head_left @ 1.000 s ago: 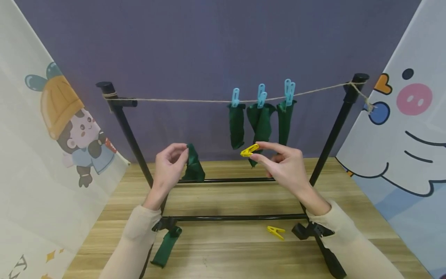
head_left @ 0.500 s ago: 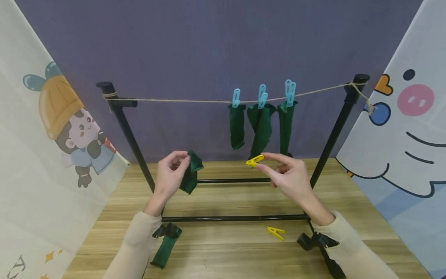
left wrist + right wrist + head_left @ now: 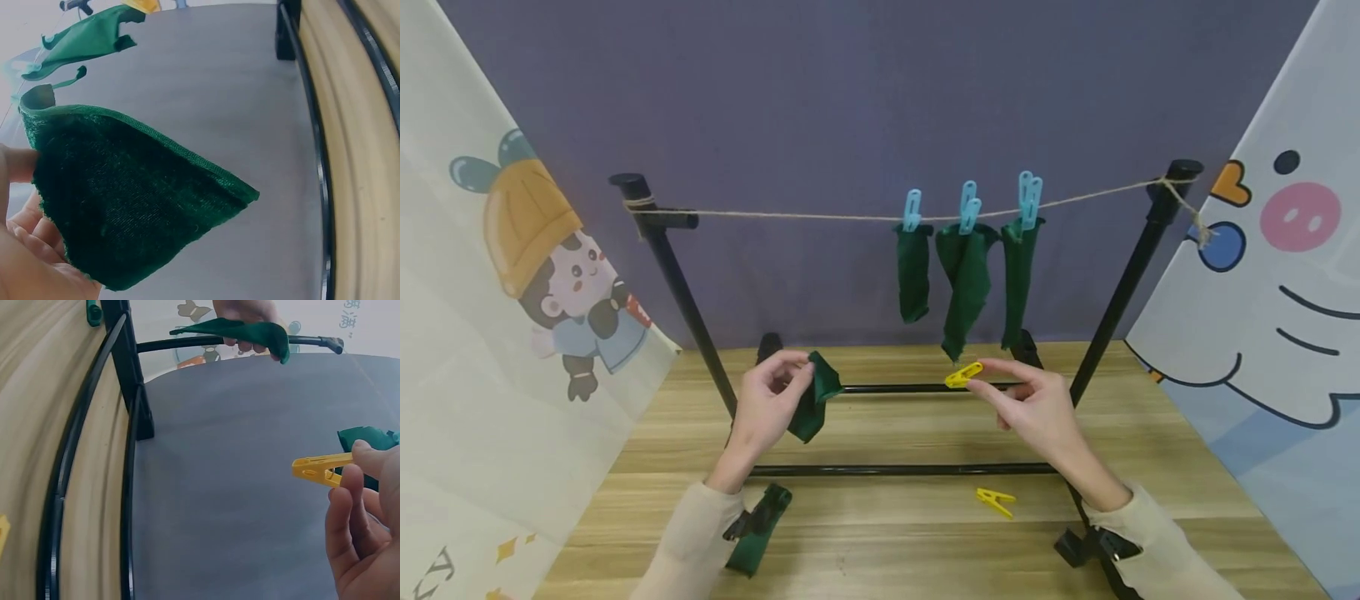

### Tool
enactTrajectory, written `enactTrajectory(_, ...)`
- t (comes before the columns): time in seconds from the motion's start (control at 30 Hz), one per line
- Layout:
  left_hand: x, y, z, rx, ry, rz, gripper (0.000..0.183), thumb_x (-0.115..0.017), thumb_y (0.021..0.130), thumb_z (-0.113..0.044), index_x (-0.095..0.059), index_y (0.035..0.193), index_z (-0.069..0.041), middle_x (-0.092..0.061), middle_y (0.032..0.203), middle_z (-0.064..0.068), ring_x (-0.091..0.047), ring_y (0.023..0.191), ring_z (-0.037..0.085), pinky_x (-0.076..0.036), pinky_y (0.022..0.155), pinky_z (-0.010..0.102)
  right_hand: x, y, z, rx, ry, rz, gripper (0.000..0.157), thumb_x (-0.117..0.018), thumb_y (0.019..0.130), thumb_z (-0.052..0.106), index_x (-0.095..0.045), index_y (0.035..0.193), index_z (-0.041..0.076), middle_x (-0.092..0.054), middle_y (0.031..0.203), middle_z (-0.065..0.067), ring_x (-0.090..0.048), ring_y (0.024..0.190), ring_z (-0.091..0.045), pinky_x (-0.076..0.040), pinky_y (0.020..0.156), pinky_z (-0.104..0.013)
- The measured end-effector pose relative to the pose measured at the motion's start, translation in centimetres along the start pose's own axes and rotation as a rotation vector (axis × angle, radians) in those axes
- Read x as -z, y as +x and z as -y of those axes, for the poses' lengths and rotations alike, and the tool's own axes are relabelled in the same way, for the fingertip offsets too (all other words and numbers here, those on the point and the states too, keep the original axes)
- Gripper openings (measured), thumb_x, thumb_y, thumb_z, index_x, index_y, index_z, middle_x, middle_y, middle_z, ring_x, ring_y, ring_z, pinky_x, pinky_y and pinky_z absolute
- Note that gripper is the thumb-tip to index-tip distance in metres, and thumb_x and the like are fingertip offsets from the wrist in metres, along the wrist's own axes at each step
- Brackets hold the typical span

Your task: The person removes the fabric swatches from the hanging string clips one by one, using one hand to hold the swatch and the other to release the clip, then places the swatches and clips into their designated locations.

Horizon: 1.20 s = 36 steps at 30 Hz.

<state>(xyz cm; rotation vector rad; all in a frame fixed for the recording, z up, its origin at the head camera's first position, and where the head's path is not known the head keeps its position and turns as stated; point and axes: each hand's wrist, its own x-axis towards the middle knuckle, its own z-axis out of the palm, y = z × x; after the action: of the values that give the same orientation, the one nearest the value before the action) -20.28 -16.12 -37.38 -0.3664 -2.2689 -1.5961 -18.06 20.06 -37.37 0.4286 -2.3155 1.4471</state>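
Cloth (image 3: 756,552) lies loose on the table (image 3: 880,554), lower left, with a spare yellow peg (image 3: 996,502) right of lower centre: seemingly work left. Beyond, left hand (image 3: 769,404) pinches a green piece (image 3: 809,412), unhung; right hand (image 3: 1037,408) pinches another peg (image 3: 962,376). Farthest, upper right of centre, three green pieces (image 3: 967,275) hang pegged on string (image 3: 790,216), apparently done.

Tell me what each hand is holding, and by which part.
Left hand: green cloth, by one edge. Right hand: yellow clothespin, by its handle ends.

Left forearm (image 3: 691,533) and right forearm (image 3: 1168,550) angle inward. Left hand (image 3: 767,404): thumb (image 3: 797,386) and index finger (image 3: 785,358) pinching. Right hand (image 3: 1037,408), well apart: same pinch, remaining fingers (image 3: 340,528) curled.
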Motion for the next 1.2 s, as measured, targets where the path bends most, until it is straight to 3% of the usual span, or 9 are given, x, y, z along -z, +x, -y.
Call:
enactTrajectory(0.1, -0.3, -0.7, 0.5, 0.011, 0.001, 0.013, 0.016, -0.068, 0.105, -0.015, -0.076, 0.114, -0.006, -0.073, 0.087, 0.010, -0.063, 0.074, 0.008, -0.053, 0.072, 0.023, 0.0, -0.4, -0.6, -0.008, 0.013, 0.008, 0.029, -0.082, 0.095, 0.014, -0.079, 0.123, 0.009, -0.080, 0.108, -0.015, -0.057, 0.041, -0.010, -0.038, 0.037, -0.027)
enactTrajectory(0.23, -0.4, -1.6, 1.2, 0.027, 0.029, 0.030, 0.017, -0.068, 0.105, -0.017, -0.076, 0.116, -0.006, -0.074, 0.089, 0.009, -0.064, 0.077, 0.008, -0.054, 0.075, 0.023, 0.0, -1.0, -1.3, -0.025, 0.024, 0.020, 0.029, -0.082, 0.095, 0.014, -0.078, 0.124, 0.010, -0.079, 0.112, -0.017, -0.056, 0.041, -0.009, -0.038, 0.037, -0.027)
enactTrajectory(0.33, -0.5, -2.2, 1.7, 0.036, 0.047, 0.046, 0.017, -0.068, 0.105, -0.017, -0.076, 0.116, -0.006, -0.074, 0.091, 0.007, -0.065, 0.079, 0.008, -0.055, 0.077, 0.024, 0.1, -1.5, -1.9, -0.047, 0.022, 0.024, 0.030, -0.082, 0.095, 0.015, -0.079, 0.124, 0.011, -0.080, 0.101, -0.009, -0.054, 0.041, -0.010, -0.038, 0.037, -0.027)
enactTrajectory(0.43, -0.6, -2.6, 2.2, 0.042, 0.060, 0.059, 0.017, -0.068, 0.105, -0.017, -0.076, 0.116, -0.007, -0.074, 0.090, 0.005, -0.065, 0.079, 0.007, -0.055, 0.077, 0.024, 0.1, -2.2, -2.4, -0.091, 0.012, 0.028, 0.030, -0.083, 0.095, 0.019, -0.079, 0.124, 0.011, -0.075, 0.074, 0.000, -0.051, 0.039, -0.011, -0.035, 0.036, -0.028)
enactTrajectory(0.5, -0.6, -2.9, 2.5, 0.045, 0.066, 0.065, 0.016, -0.068, 0.105, -0.016, -0.076, 0.115, -0.007, -0.074, 0.090, 0.004, -0.065, 0.079, 0.007, -0.055, 0.077, 0.024, 0.1, -2.6, -2.7, -0.122, 0.003, 0.029, 0.030, -0.084, 0.095, 0.022, -0.079, 0.123, 0.012, -0.072, 0.069, 0.003, -0.047, 0.037, -0.010, -0.035, 0.036, -0.028)
enactTrajectory(0.57, -0.6, -3.2, 2.8, 0.051, 0.068, 0.069, 0.016, -0.069, 0.104, -0.016, -0.076, 0.115, -0.007, -0.074, 0.089, 0.004, -0.064, 0.079, 0.007, -0.054, 0.077, 0.024, 0.1, -3.0, -3.0, -0.144, -0.001, 0.027, 0.029, -0.084, 0.094, 0.023, -0.080, 0.122, 0.015, -0.073, 0.070, 0.002, -0.043, 0.037, -0.008, -0.035, 0.036, -0.029)
enactTrajectory(0.67, -0.6, -3.6, 3.2, 0.064, 0.061, 0.069, 0.016, -0.069, 0.104, -0.015, -0.076, 0.115, -0.006, -0.074, 0.087, 0.004, -0.063, 0.077, 0.007, -0.054, 0.075, 0.024, 0.1, -3.5, -3.6, -0.147, -0.013, 0.023, 0.027, -0.084, 0.094, 0.024, -0.081, 0.120, 0.017, -0.079, 0.092, -0.001, -0.039, 0.037, -0.007, -0.034, 0.036, -0.029)
enactTrajectory(0.8, -0.5, -4.2, 3.9, 0.083, 0.063, 0.073, 0.016, -0.069, 0.104, -0.014, -0.075, 0.116, -0.005, -0.074, 0.087, 0.004, -0.063, 0.075, 0.007, -0.053, 0.073, 0.023, 0.1, -4.1, -4.2, -0.133, -0.027, 0.017, 0.025, -0.085, 0.093, 0.021, -0.081, 0.117, 0.016, -0.080, 0.100, -0.004, -0.039, 0.039, -0.005, -0.034, 0.037, -0.028)
enactTrajectory(1.2, -0.4, -5.9, 5.4, 0.117, 0.088, 0.102, 0.017, -0.069, 0.104, -0.016, -0.076, 0.115, -0.006, -0.075, 0.085, 0.001, -0.065, 0.076, 0.006, -0.054, 0.075, 0.024, 0.0, -6.3, -6.4, -0.160, -0.056, 0.086, 0.023, -0.088, 0.090, 0.021, -0.082, 0.111, 0.014, -0.079, 0.094, 0.000, -0.033, 0.041, 0.003, -0.031, 0.036, -0.025)
